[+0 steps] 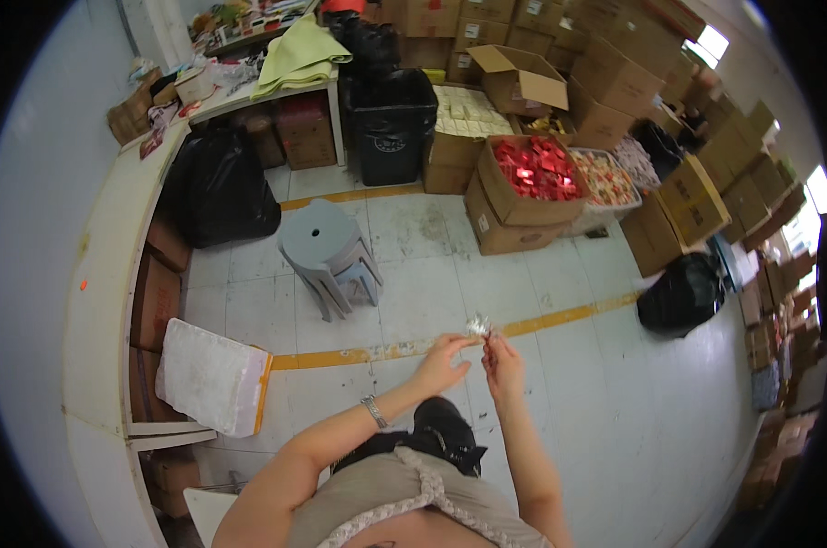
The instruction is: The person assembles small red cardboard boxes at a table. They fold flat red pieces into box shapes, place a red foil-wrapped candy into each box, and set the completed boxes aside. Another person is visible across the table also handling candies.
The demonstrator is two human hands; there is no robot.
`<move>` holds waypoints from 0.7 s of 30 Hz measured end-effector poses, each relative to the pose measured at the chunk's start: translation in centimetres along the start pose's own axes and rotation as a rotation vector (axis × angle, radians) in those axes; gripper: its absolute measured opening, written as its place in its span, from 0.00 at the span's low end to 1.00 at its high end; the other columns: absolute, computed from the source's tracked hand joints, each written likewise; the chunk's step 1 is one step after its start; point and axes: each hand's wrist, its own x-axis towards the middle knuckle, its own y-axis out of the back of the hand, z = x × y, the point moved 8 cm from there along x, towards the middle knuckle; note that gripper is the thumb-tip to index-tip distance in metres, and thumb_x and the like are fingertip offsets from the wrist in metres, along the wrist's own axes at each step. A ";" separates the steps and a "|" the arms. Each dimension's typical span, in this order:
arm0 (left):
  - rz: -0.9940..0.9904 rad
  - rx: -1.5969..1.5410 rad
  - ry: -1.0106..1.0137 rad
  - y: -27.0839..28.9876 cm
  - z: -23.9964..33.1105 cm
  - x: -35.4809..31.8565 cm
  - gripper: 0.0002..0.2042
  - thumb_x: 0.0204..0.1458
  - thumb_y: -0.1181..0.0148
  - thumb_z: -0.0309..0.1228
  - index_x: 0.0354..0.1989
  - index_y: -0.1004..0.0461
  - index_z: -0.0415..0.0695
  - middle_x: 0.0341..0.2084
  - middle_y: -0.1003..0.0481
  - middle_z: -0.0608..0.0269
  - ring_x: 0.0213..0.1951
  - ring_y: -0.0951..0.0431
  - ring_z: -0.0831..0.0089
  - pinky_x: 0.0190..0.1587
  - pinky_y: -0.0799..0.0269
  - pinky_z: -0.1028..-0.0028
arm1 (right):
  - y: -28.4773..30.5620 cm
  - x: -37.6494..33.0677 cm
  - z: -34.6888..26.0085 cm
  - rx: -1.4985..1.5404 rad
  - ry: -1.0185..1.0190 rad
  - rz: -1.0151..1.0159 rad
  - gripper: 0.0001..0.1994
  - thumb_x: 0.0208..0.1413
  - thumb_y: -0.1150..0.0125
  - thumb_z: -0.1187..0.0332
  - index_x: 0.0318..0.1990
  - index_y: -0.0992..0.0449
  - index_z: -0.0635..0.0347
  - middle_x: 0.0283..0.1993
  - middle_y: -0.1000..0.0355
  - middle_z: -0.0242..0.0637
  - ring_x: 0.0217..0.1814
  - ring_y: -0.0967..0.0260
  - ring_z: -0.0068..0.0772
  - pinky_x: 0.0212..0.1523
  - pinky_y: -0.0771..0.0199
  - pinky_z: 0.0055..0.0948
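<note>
A small shiny silver wrapper (477,325) is pinched between both of my hands, held out in front of me over the tiled floor. My left hand (443,361) grips it from the left with its fingertips; a metal bracelet (373,412) sits on that wrist. My right hand (501,359) holds the wrapper's right side, fingers closed around something small and dark that I cannot make out.
A grey plastic stool stack (327,247) stands ahead on the left. Open cardboard boxes, one full of red packets (541,169), line the back and right. Black rubbish bags (220,187) (680,294), a black bin (391,128) and a white workbench (103,274) on the left surround the floor.
</note>
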 end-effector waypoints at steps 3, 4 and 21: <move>0.307 0.227 0.042 9.2 -6.4 7.3 0.23 0.43 0.40 0.28 0.51 0.32 0.43 0.49 0.36 0.50 0.55 0.37 0.56 0.58 0.41 0.66 | -4.7 13.7 -5.4 -0.051 0.058 -0.028 0.08 0.56 0.45 0.70 0.40 0.26 0.62 0.28 0.31 0.27 0.26 0.37 0.16 0.26 0.37 0.14; 0.435 0.289 0.107 13.0 -10.6 6.7 0.24 0.42 0.39 0.28 0.52 0.33 0.41 0.50 0.36 0.49 0.56 0.38 0.55 0.59 0.42 0.65 | -6.8 18.1 -7.3 -0.131 0.078 -0.142 0.06 0.55 0.44 0.69 0.37 0.26 0.62 0.27 0.31 0.27 0.24 0.38 0.16 0.24 0.39 0.14; 1.094 0.534 1.989 19.5 -24.2 -8.0 0.29 0.38 0.37 0.32 0.53 0.35 0.41 0.54 0.40 0.40 0.52 0.33 0.46 0.50 0.33 0.57 | -58.4 53.6 -40.2 -0.408 2.059 0.150 0.08 0.50 0.44 0.83 0.39 0.29 0.70 0.41 0.28 0.44 0.39 0.29 0.37 0.43 0.26 0.31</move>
